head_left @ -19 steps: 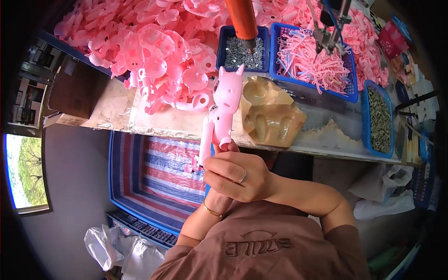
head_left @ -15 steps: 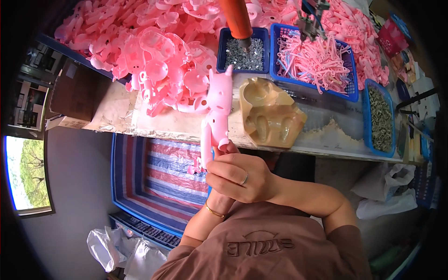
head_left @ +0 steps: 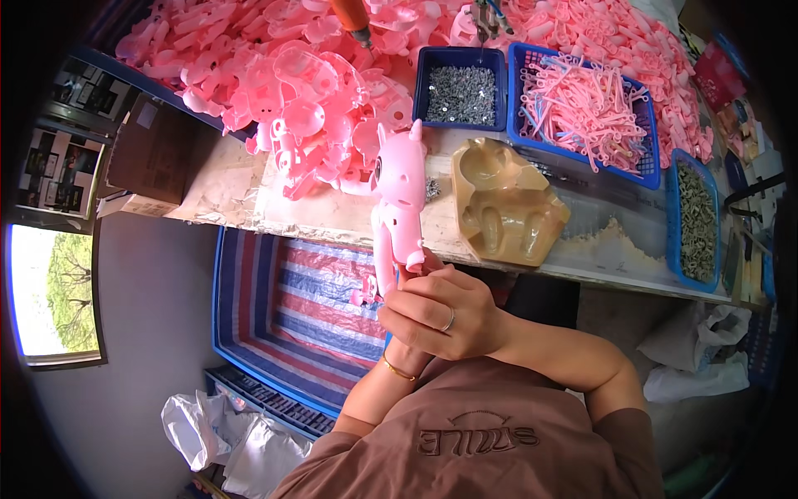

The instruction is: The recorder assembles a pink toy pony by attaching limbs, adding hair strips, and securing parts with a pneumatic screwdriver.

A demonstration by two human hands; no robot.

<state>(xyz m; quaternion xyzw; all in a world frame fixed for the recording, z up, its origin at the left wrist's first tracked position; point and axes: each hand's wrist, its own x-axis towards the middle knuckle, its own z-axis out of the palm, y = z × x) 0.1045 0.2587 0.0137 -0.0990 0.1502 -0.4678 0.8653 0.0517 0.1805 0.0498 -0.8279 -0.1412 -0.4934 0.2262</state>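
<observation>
A pink plastic animal figure (head_left: 403, 179) with pointed ears stands upright in front of me, over the table's near edge. A dark eye shows on its left side. My right hand (head_left: 449, 312), with a ring on one finger, is closed around the figure's lower end, its fingers curled. My left hand (head_left: 406, 356), below a gold bracelet, grips the same lower end from behind; most of its fingers are hidden by the right hand. Just right of the figure lies a tan moulded fixture (head_left: 511, 204) with shaped hollows.
Pink plastic shells (head_left: 307, 108) are heaped at the back left. An orange power screwdriver (head_left: 351, 17) hangs above them. Blue trays hold small screws (head_left: 461, 93), pink sticks (head_left: 582, 108) and greenish-grey pieces (head_left: 697, 220). Below the table sits a striped-lined bin (head_left: 320, 308).
The whole view has shifted, so the scene sits further right. The figure has turned slightly, bringing its eye into sight. The hanging screwdriver appears further left and higher. Both hands keep their grip.
</observation>
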